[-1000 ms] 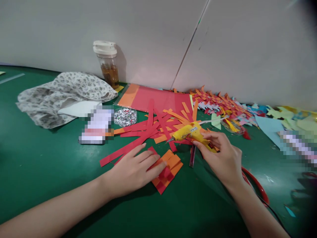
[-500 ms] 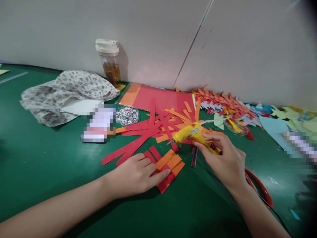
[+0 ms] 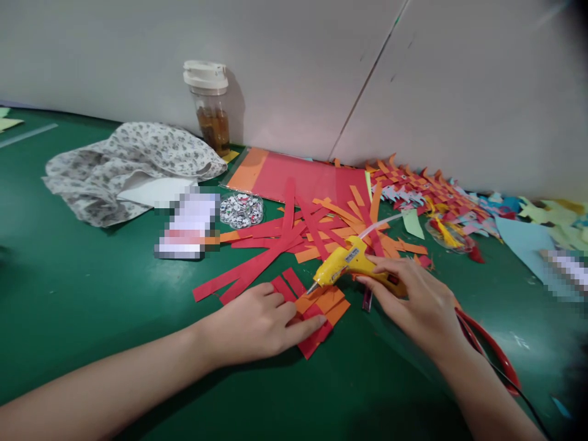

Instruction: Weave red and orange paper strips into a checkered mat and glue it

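Note:
My left hand (image 3: 260, 321) bears down on a small woven piece of red and orange paper strips (image 3: 339, 305), its index finger stretched across the red part and its other fingers curled at the left side. In my right hand (image 3: 416, 300) is a yellow hot glue gun (image 3: 337, 264), held by its handle. The gun tilts downward, and its metal nozzle is at the upper orange strips of the woven piece; I cannot tell whether it touches them. A whitish glue stick (image 3: 379, 225) sticks out of its back. Behind both hands lie loose red and orange paper strips (image 3: 264, 260).
Along the wall stand a lidded drink bottle (image 3: 214, 116), floral cloth (image 3: 151, 144), bagged paper sheets (image 3: 298, 177) and woven paper fish shapes (image 3: 418, 184). Left of the strips are a blurred phone (image 3: 188, 223) and a packet of googly eyes (image 3: 242, 210). Red-handled scissors (image 3: 491, 346) lie beside my right wrist.
The glue gun has moved down and left, bringing its nozzle from above the woven piece to its orange strips. My left hand stays on the paper. The view has shifted slightly.

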Action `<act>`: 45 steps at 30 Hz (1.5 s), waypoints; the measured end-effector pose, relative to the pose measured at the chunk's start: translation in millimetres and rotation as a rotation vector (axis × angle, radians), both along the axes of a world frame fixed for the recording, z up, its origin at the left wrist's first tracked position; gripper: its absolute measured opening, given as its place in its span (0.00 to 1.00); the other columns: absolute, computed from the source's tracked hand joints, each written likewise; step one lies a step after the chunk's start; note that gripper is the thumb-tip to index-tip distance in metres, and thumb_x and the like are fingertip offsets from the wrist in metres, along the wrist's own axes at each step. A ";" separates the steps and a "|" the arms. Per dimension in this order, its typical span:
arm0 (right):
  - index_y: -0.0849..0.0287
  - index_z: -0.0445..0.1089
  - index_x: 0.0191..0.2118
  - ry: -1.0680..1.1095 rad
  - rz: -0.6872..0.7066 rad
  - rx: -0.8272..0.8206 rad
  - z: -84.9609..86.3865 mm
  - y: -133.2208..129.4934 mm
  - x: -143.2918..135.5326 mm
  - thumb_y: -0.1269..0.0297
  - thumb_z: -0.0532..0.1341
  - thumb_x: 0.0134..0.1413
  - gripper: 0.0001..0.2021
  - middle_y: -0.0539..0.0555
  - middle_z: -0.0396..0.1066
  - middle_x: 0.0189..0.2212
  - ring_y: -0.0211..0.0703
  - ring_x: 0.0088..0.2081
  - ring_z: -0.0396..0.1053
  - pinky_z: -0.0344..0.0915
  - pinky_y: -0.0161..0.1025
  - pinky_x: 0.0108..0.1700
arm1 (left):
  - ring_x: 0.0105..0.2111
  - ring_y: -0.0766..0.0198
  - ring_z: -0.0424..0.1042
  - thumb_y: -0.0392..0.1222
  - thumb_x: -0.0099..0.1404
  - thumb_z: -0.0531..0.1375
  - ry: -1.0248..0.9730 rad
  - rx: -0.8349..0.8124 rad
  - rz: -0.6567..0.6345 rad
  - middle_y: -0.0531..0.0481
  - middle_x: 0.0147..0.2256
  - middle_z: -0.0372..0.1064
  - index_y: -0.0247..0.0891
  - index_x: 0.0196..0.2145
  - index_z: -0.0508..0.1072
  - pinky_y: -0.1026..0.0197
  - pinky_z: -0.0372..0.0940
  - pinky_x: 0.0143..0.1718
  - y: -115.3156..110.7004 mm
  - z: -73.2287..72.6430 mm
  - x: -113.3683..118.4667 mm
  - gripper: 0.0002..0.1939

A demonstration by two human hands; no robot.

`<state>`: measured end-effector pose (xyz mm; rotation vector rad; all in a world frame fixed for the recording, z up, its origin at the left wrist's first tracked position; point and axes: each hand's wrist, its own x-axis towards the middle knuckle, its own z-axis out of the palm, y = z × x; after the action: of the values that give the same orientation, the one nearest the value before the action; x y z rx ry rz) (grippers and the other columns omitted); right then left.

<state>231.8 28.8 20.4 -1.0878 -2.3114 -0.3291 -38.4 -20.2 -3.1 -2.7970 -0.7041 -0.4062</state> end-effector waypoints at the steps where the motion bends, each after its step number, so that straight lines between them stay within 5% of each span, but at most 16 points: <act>1: 0.54 0.65 0.41 -0.004 0.003 0.002 -0.2 0.1 0.5 0.66 0.63 0.52 0.10 0.54 0.75 0.37 0.47 0.36 0.74 0.69 0.43 0.37 | 0.23 0.65 0.66 0.31 0.66 0.50 0.002 0.001 0.001 0.51 0.27 0.69 0.37 0.57 0.60 0.60 0.62 0.28 0.0 0.1 -0.2 0.21; 45: 0.54 0.64 0.36 -0.042 0.073 0.006 -2.0 -0.9 -4.7 0.71 0.61 0.52 0.07 0.54 0.74 0.39 0.48 0.40 0.73 0.69 0.46 0.43 | 0.20 0.67 0.66 0.32 0.66 0.49 0.004 0.073 0.013 0.48 0.34 0.72 0.37 0.56 0.62 0.61 0.59 0.20 -1.8 5.2 -1.0 0.20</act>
<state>227.1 27.9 18.3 -0.9998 -2.3796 -0.3331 -39.4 -22.0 2.1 -2.7231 -0.6925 -0.4151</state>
